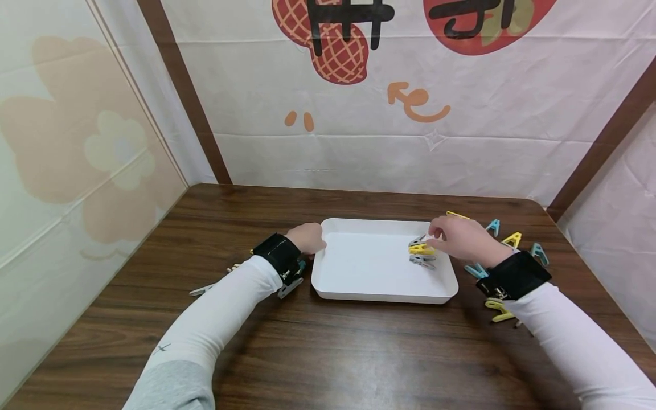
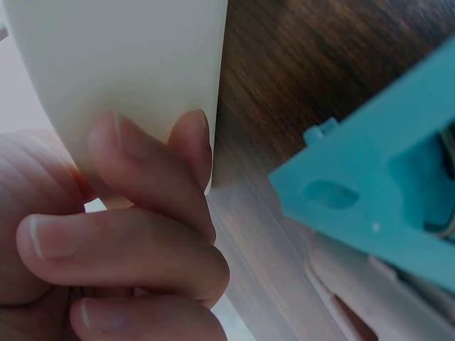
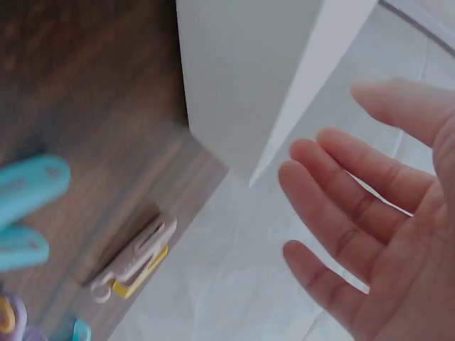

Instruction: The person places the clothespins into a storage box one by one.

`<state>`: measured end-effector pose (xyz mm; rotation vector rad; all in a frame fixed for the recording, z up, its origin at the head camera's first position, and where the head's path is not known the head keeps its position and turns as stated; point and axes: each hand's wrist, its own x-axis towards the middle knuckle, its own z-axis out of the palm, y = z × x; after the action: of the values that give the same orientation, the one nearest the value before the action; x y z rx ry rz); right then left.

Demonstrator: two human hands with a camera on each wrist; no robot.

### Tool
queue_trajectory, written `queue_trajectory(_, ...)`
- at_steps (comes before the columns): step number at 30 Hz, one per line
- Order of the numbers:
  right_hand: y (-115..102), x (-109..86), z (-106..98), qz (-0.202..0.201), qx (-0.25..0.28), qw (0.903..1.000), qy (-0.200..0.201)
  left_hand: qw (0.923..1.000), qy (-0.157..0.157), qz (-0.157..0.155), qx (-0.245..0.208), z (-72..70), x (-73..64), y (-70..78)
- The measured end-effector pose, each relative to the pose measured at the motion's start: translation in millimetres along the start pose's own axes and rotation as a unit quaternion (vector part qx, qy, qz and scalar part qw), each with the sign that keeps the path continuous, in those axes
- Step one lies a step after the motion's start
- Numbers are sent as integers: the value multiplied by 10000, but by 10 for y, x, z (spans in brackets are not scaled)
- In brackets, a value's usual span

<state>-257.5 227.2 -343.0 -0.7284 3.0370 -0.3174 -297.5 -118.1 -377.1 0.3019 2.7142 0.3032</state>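
A white rectangular tray (image 1: pixel 366 262) lies on the wooden table. My left hand (image 1: pixel 306 238) grips its left rim; in the left wrist view curled fingers (image 2: pixel 156 163) press against the tray's wall (image 2: pixel 128 57). Inside the tray, near its right side, lie a yellow clothespin (image 1: pixel 421 249) and grey clothespins (image 1: pixel 422 261). Just above them is my right hand (image 1: pixel 463 239), over the tray's right rim. The right wrist view shows its fingers (image 3: pixel 334 213) loosely bent and apart, with nothing between them.
To the tray's right lie several loose clothespins, among them a blue one (image 1: pixel 476 271), a teal one (image 1: pixel 539 254) and a yellow one (image 1: pixel 499 309). More clothespins, including a grey one (image 1: pixel 290 287), lie left of the tray, partly hidden by my left arm. Printed cloth walls (image 1: pixel 359 159) surround the table.
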Motion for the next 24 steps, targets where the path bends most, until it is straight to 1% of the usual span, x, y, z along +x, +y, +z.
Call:
queue_trajectory(5,166,25,-64,168,27,9992,363,10000,-15,-3,-27,0,-17,2)
queue_trajectory(9,307,50,-62,463,-61,9982,377,10000,1,10,-32,-6,-33,17)
queue_trajectory(16,562,105,12,978,-69,9952,-65,10000,-13,-16,-20,-21,-46,44)
queue_trajectory(20,681,152,46,1114,-48,9933,-315,10000,-12,14,-41,-11,-31,33)
queue_trajectory(24,753,210,68,1161,-78,9921,-477,10000,22,24,-54,-2,-27,23)
